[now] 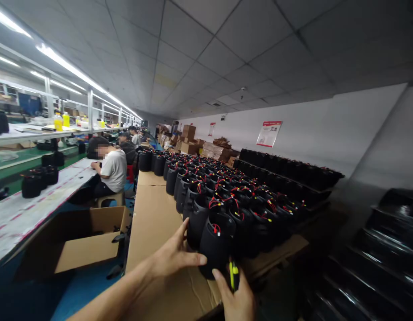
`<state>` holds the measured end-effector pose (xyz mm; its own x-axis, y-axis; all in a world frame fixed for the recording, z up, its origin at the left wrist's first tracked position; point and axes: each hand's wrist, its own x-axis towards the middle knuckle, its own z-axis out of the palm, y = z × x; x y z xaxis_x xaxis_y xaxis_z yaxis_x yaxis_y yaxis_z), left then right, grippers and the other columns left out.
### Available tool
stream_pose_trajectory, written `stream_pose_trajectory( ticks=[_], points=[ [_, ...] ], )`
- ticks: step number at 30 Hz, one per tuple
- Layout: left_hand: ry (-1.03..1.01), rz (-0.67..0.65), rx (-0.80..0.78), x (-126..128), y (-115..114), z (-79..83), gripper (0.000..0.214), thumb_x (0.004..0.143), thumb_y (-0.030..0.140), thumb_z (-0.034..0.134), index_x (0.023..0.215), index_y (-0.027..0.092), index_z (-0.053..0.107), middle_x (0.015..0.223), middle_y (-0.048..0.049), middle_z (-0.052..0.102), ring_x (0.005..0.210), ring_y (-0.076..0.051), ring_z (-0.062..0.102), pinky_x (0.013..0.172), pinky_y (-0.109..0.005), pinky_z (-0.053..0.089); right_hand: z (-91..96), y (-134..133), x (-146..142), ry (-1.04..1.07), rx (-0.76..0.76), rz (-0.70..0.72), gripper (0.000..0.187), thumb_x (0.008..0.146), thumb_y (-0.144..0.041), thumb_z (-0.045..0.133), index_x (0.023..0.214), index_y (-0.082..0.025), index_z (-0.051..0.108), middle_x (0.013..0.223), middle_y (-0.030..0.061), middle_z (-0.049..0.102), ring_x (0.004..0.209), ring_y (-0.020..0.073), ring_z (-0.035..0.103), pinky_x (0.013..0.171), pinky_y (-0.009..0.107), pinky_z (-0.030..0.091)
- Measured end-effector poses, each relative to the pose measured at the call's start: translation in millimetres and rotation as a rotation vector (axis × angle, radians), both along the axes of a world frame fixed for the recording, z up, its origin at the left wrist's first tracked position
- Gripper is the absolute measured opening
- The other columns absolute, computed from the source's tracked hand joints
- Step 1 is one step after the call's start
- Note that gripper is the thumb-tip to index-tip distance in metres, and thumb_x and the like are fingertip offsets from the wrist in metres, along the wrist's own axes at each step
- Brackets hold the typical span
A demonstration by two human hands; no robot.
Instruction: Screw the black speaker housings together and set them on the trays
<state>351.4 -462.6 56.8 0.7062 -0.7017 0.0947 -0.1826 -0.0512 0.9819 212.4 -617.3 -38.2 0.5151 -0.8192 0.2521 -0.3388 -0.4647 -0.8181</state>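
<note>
Black plastic housings fill the cardboard sheet [153,214] in tight rows, and the person is on the nearest one, the front housing [217,243], which stands upright at the near corner of the batch. The left hand [175,256] lies open against its side, fingers spread, thumb along the lower wall; it steadies rather than grips. The right hand [238,298] comes in from below, curled round a yellow-green tool [232,274], its thumb close to the housing's base; whether it touches the housing cannot be told.

Risk, then. Red wires [216,228] loop out of the open top, and the neighbour housings [246,223] stand touching it, so a careless lift could snag a lead or tip the next one over. A flat-palmed left hand could let the smooth wall slip. The cardboard edge is near; a nudge outward might send it off toward the open carton [89,243] below. A seated worker [113,171] sits well apart at the bench [42,196].
</note>
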Motion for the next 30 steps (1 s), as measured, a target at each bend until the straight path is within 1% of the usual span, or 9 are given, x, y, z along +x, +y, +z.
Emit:
stream_pose_trajectory(
  ticks=[2,4,6,9,13,16,24,27,30],
  points=[
    [0.091,0.003,-0.018,13,6,5.5,0.115,0.058,0.057,0.091,0.155,0.019,0.042,0.161,-0.0198,0.044,0.140,-0.041,0.052,0.112,-0.052,0.050,-0.3,-1,0,-0.006,0.026,0.030,0.103,0.079,-0.096,0.034,0.132,-0.014,0.067,0.104,0.0190,0.077,0.092,0.0394,0.074,0.077,0.043,0.053],
    [0.143,0.113,-0.046,27,5,11.6,0.090,0.075,0.070,0.071,0.148,0.020,0.052,0.159,-0.0184,0.047,0.146,-0.040,0.044,0.117,-0.057,0.042,2.7,-2,-2,-0.036,0.072,0.091,0.087,0.084,-0.086,0.045,0.132,-0.016,0.066,0.112,0.0168,0.076,0.098,0.0368,0.074,0.081,0.040,0.053],
    [0.152,0.269,-0.099,40,-7,17.8,0.081,0.090,0.075,0.044,0.153,0.024,0.045,0.168,-0.0128,0.033,0.155,-0.037,0.027,0.123,-0.063,0.028,10.7,0,-5,-0.069,0.115,0.143,0.072,0.087,-0.073,0.054,0.131,-0.018,0.067,0.118,0.0148,0.075,0.103,0.0341,0.073,0.084,0.037,0.053],
    [0.126,0.386,-0.184,52,-39,25.1,0.081,0.094,0.078,0.032,0.159,0.029,0.031,0.174,-0.0057,0.016,0.160,-0.033,0.010,0.128,-0.063,0.010,29.5,6,-9,-0.092,0.123,0.160,0.054,0.090,-0.055,0.061,0.130,-0.019,0.067,0.117,0.0124,0.076,0.107,0.0315,0.072,0.088,0.035,0.052],
    [0.169,0.324,-0.239,56,-75,25.7,0.085,0.094,0.081,0.022,0.152,0.023,0.045,0.163,-0.0126,0.043,0.150,-0.033,0.039,0.124,-0.063,0.024,47.3,13,-12,-0.064,0.085,0.118,0.044,0.091,-0.042,0.068,0.129,-0.021,0.068,0.111,0.0100,0.077,0.103,0.0296,0.073,0.085,0.033,0.052],
    [0.190,0.317,-0.270,57,-82,22.4,0.081,0.096,0.077,0.024,0.145,0.020,0.053,0.150,-0.0143,0.059,0.136,-0.031,0.055,0.119,-0.057,0.036,43.7,14,-11,-0.042,0.044,0.115,0.044,0.093,-0.044,0.066,0.130,-0.020,0.068,0.110,0.0116,0.078,0.100,0.0303,0.074,0.083,0.033,0.052],
    [0.201,0.340,-0.221,58,-72,21.5,0.076,0.097,0.076,0.028,0.139,0.020,0.058,0.138,-0.0140,0.066,0.123,-0.029,0.064,0.112,-0.056,0.044,23.3,5,-7,-0.055,0.092,0.139,0.055,0.090,-0.056,0.063,0.130,-0.019,0.069,0.110,0.0134,0.078,0.100,0.0313,0.075,0.078,0.032,0.054],
    [0.179,0.419,-0.148,64,-67,18.2,0.071,0.098,0.073,0.034,0.137,0.020,0.059,0.136,-0.0138,0.066,0.122,-0.029,0.064,0.110,-0.057,0.046,23.4,6,-7,-0.043,0.093,0.131,0.056,0.089,-0.059,0.063,0.128,-0.019,0.070,0.106,0.0135,0.078,0.095,0.0315,0.076,0.075,0.033,0.055],
    [0.135,0.573,-0.073,85,-59,19.3,0.058,0.099,0.063,0.047,0.134,0.018,0.060,0.137,-0.0135,0.064,0.126,-0.031,0.061,0.110,-0.059,0.045,19.8,8,-5,-0.084,0.093,0.082,0.055,0.090,-0.061,0.061,0.122,-0.018,0.073,0.102,0.0142,0.079,0.093,0.0309,0.076,0.073,0.032,0.056]
  ],
)
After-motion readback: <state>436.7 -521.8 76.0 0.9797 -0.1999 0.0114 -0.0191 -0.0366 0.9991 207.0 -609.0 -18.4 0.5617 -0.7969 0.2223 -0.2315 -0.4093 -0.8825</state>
